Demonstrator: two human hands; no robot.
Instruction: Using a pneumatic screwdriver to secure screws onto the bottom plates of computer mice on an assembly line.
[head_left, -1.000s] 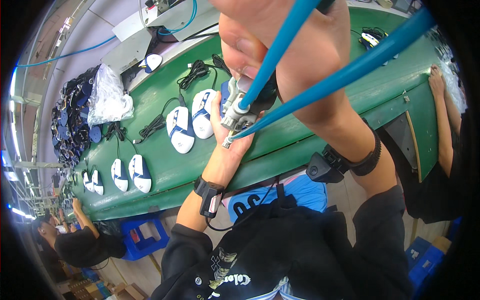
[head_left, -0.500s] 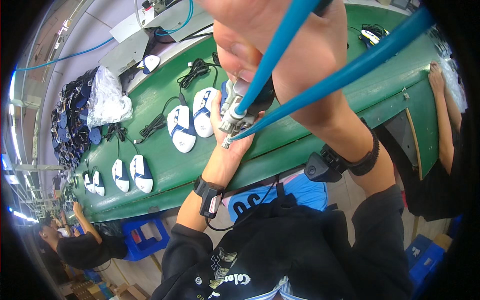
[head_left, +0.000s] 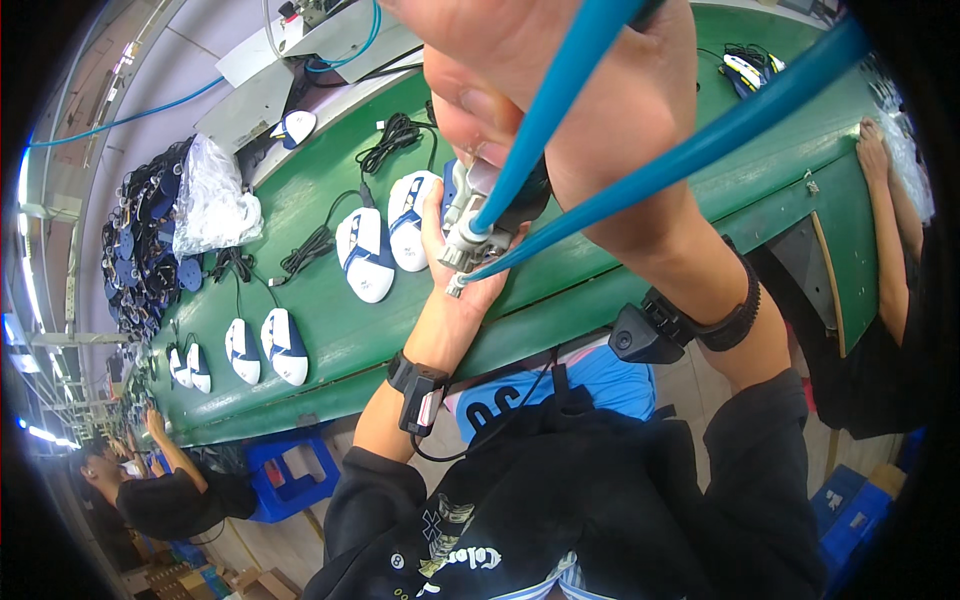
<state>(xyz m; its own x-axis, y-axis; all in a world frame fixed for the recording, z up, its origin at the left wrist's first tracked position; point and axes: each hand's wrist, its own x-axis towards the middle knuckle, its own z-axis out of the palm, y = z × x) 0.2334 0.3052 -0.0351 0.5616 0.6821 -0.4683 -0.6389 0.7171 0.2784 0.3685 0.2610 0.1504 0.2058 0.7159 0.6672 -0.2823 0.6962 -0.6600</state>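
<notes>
My right hand point(head_left: 590, 110), raised close to the camera, grips an air-driven hand tool point(head_left: 468, 240) with grey metal fittings. Two thick blue hoses point(head_left: 680, 165) run from it toward the upper right. Below and behind the tool is my left hand point(head_left: 470, 290), palm up, its thumb against a navy-blue thing point(head_left: 449, 180) that looks like a computer mouse, mostly hidden by the tool and right hand. Where the tool meets it cannot be seen. Just left of my left thumb lies a white-and-blue mouse point(head_left: 410, 235), with another such mouse point(head_left: 366, 262) beside it.
More mice point(head_left: 284, 345) lie along the green belt point(head_left: 330, 365) with bundled black cables point(head_left: 390, 140). Dark blue parts point(head_left: 145, 240) and a clear plastic bag point(head_left: 215, 200) are heaped at the far left. Co-workers sit left point(head_left: 165, 490) and right point(head_left: 880, 300). A blue stool point(head_left: 290, 480) stands lower left.
The mice on the belt have shifted very slightly to the right. Both hands and the air tool hold nearly the same place.
</notes>
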